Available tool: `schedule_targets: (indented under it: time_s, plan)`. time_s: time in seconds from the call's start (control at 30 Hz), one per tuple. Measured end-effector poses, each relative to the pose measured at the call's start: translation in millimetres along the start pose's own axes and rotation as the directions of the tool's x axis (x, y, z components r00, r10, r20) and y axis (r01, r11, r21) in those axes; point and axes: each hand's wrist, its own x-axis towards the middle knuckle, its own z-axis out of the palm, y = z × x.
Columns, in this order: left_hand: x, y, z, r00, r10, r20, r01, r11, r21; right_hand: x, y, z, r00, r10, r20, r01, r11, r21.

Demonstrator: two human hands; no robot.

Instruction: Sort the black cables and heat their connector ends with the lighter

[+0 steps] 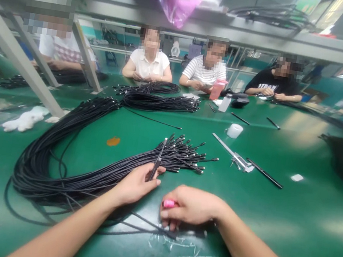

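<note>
While left hand (pixel 137 184) pinches cable (pixel 156 163), right hand (pixel 190 207) fists.

Matt black rubbery cables (pixel 56 158) lie on glossy green tabletop (pixel 307 219).

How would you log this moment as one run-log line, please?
left hand: holds cable end | right hand: grips pink tool | cable bundle on green table

- The black T-shirt (pixel 271 85) of the person at the far right of the table has white letters on the chest — too blurry and too small to read.
- No other words, numbers or signs can be read.
</note>
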Motion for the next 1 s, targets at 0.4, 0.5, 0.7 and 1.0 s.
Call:
schedule_targets:
  time_s: [0.4, 0.5, 0.7, 1.0]
  plan:
    - [-0.6, 0.3, -2.0, 0.997, 0.080, -0.018, -0.080, 0.997, -0.010, 13.1, 38.0, -22.8, 0.946, -0.099, -0.308, 0.145, 0.981, 0.130]
    - [-2.2, 4.0, -3.1, 0.998, 0.069, 0.002, -0.069, 0.996, -0.054, 18.6, 59.9, -36.1, 0.763, -0.162, -0.626, 0.234, 0.972, 0.034]
    - [3.5, 17.3, 1.1, 0.992, -0.082, 0.092, 0.107, 0.944, -0.313, 27.4, 67.2, -41.2, 0.575, -0.150, -0.804, 0.333, 0.941, 0.062]
    - [26.0, 29.8, 25.3, 0.918, -0.224, 0.327, 0.359, 0.820, -0.447, 32.3, 56.0, -23.6, 0.741, -0.175, -0.648, 0.490, 0.801, 0.345]
